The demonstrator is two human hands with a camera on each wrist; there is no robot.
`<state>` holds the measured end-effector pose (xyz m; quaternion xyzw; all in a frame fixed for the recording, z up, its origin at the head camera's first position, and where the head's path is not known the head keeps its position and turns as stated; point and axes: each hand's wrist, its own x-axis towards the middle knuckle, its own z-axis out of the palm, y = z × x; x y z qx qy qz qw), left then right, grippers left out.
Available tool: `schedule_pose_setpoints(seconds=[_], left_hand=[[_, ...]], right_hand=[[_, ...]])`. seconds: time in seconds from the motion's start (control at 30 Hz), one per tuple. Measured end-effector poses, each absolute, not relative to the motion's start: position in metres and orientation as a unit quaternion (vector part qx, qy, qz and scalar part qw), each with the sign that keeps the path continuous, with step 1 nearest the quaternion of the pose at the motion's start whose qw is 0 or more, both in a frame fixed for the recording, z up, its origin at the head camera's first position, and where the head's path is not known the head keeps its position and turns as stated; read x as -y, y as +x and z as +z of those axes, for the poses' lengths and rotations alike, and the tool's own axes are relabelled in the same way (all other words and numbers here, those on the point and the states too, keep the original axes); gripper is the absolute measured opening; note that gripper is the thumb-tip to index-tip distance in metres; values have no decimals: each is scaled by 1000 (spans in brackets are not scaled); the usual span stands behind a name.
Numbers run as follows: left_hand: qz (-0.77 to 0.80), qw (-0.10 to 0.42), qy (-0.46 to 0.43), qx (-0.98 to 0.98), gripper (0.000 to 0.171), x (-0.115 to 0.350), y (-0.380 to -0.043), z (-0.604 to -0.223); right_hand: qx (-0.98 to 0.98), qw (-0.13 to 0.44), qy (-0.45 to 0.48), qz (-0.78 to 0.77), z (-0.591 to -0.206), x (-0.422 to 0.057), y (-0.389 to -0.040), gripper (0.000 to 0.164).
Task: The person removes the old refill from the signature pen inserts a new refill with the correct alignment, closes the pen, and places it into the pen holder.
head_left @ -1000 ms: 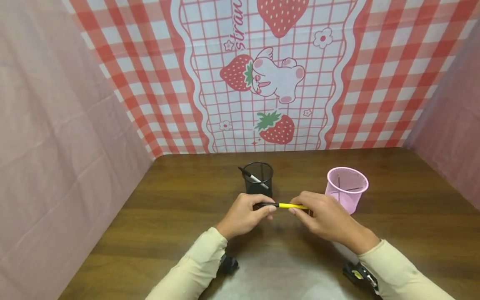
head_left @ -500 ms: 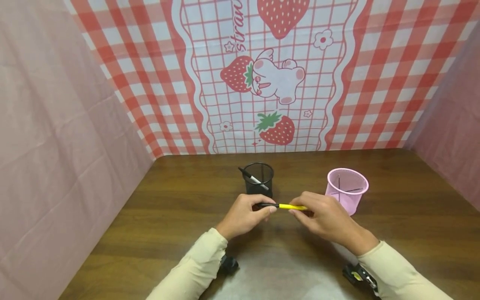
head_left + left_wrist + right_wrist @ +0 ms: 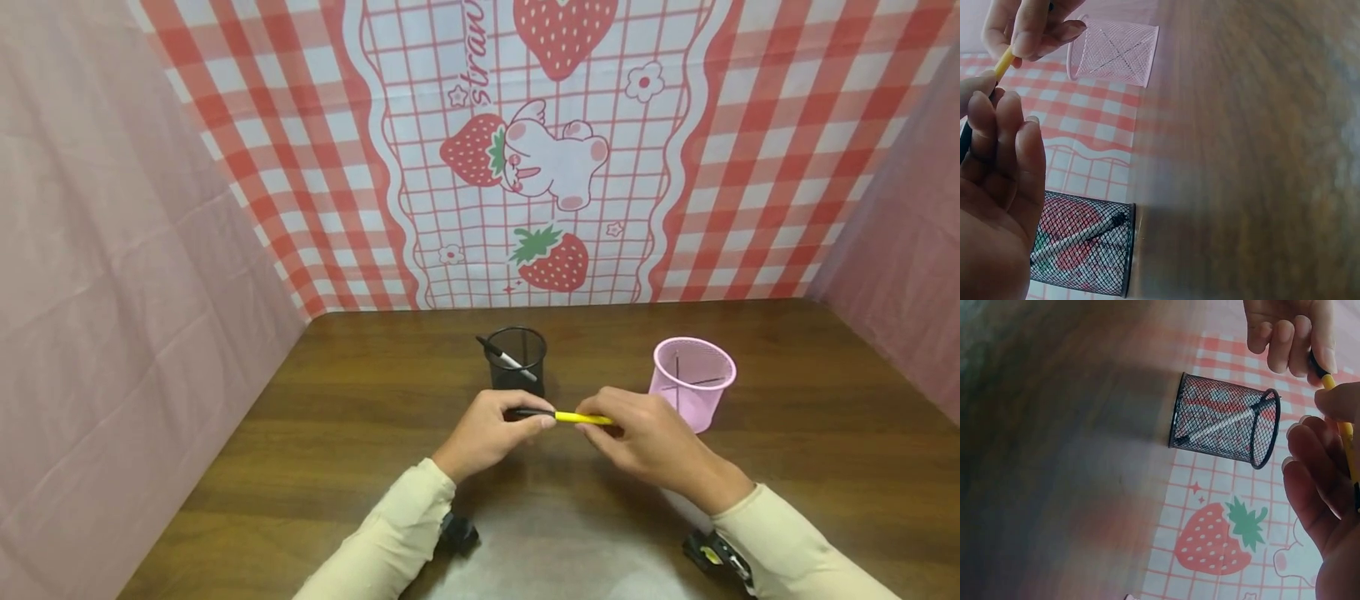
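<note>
Near the centre of the head view, a black-and-yellow pen (image 3: 567, 417) is held roughly level above the tabletop (image 3: 337, 425); the left hand (image 3: 487, 433) pinches its black end between thumb and fingers, and the right hand (image 3: 652, 437) pinches the yellow part. To work it well, both pinches should probably stay in one line along the barrel, so that any pull or push runs straight and doesn't bend it; a firm, even hold should suit such a slim thing. Just beyond the left hand stands a black mesh cup (image 3: 501, 382), a black-and-white marker (image 3: 507, 358) leaning in it past the rim; a sudden sideways jerk could knock it. The pink mesh cup (image 3: 693, 408), right of centre, stands close behind the right hand and likewise limits movement.
</note>
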<state>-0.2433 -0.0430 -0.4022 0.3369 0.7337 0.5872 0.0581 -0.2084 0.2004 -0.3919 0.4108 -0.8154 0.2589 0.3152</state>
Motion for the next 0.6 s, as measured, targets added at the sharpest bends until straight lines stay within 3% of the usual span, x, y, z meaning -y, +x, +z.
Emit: schedule_pose_setpoints(seconds=[0.43, 0.6], left_hand=[[566, 32, 347, -747, 15, 42, -243, -405], [562, 26, 356, -746, 15, 41, -243, -403]], right_hand=[[836, 301, 389, 244, -391, -199, -205, 24], [837, 303, 390, 236, -390, -202, -207, 14]])
